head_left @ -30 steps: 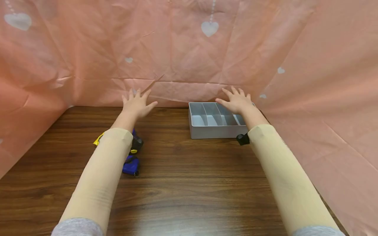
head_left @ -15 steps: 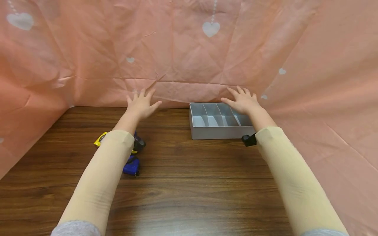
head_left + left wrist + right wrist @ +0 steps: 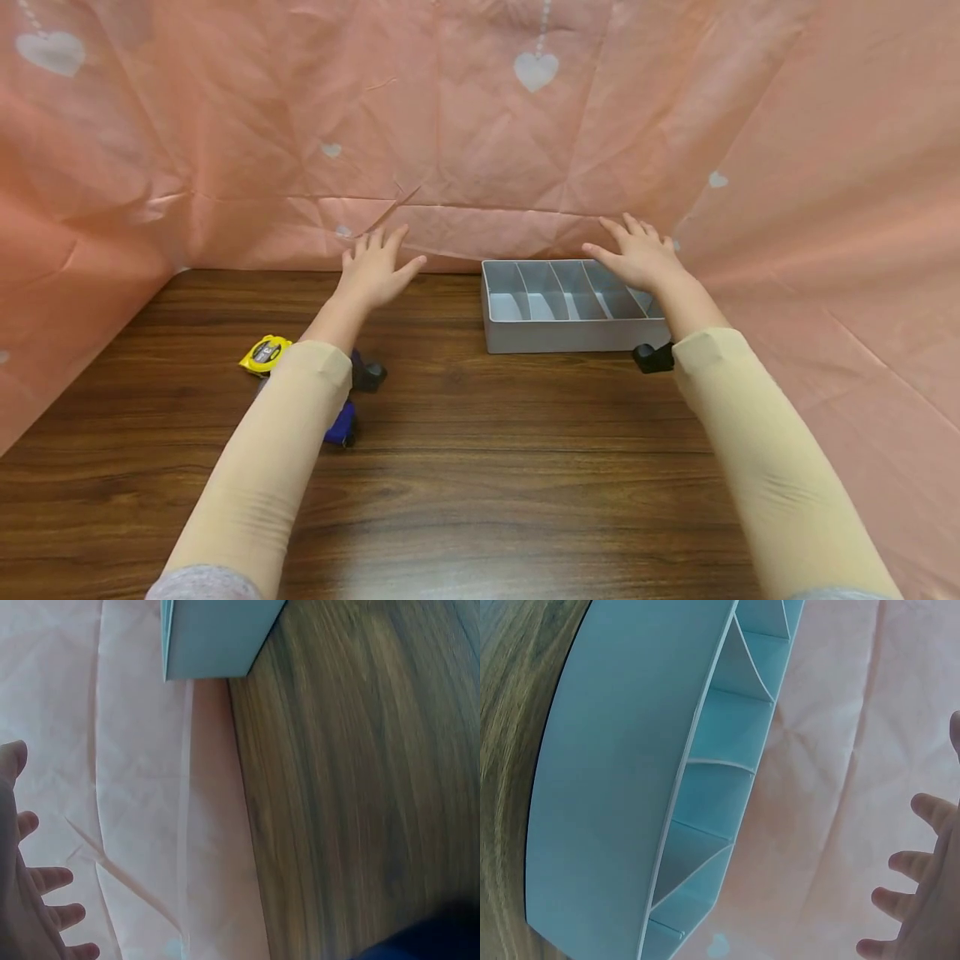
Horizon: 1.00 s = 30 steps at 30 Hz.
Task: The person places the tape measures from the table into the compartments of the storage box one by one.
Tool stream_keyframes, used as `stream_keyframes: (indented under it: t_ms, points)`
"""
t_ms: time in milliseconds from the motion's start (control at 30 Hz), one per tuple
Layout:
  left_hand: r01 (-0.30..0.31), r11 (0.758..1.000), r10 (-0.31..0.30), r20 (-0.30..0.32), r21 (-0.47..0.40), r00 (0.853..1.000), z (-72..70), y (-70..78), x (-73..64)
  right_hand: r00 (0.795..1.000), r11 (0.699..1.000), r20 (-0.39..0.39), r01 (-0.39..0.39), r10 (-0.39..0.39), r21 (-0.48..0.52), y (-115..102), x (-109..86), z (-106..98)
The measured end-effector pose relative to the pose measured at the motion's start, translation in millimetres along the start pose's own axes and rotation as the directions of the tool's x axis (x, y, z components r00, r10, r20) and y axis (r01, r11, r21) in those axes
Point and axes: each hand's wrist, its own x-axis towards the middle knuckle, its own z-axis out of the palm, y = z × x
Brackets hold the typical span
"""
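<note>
My left hand (image 3: 375, 271) hovers with its fingers spread over the far left-centre of the table, holding nothing. In the left wrist view the same hand (image 3: 37, 907) shows at the left edge, apart from the box. My right hand (image 3: 641, 257) is spread above the right part of a grey divided box (image 3: 570, 337) and hides some of its compartments. The right wrist view has its fingers (image 3: 911, 862) in front of the cloth, beside the box. A yellow tape measure (image 3: 266, 354) lies left of my left forearm. That forearm partly covers a blue case (image 3: 341, 425).
Pink cloth (image 3: 480, 125) with white hearts hangs behind and on both sides of the wooden table (image 3: 487, 467). A black wrist device (image 3: 654, 358) sits under my right cuff, another (image 3: 369, 375) beside the left. The box stands close to the back cloth.
Both hands have drifted to the right, still spread. More of the yellow tape measure and of the box's right compartments shows; the left forearm covers more of the blue case.
</note>
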Motion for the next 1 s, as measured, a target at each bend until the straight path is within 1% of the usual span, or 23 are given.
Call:
stream_keyframes:
  t_ms: [200, 367, 533, 733, 1000]
  points:
    - [-0.022, 0.999, 0.021, -0.009, -0.032, 1.000, 7.4, 6.3, -1.5, 0.999, 0.999, -0.009, -0.032, 0.032, 0.035, 10.1, -5.7, -2.6]
    - [-0.031, 0.998, 0.029, -0.043, -0.058, 0.999, 13.5, 11.4, -1.9, 0.999, 0.997, -0.019, -0.040, 0.042, 0.066, 19.4, -10.2, -2.4]
    - [-0.047, 0.995, 0.042, -0.065, -0.088, 0.997, 20.6, 16.3, -3.1, 0.998, 0.995, -0.050, -0.041, 0.046, 0.095, 30.3, -15.6, -0.4]
    - [-0.061, 0.990, 0.053, -0.067, -0.128, 0.996, 29.6, 21.9, -3.5, 0.995, 0.990, -0.087, -0.028, 0.040, 0.139, 41.1, -21.9, 3.1]
    - [-0.089, 0.977, 0.077, -0.069, -0.192, 0.995, 42.4, 28.5, -3.9, 0.994, 0.975, -0.096, -0.023, 0.046, 0.222, 55.8, -29.1, 10.6]
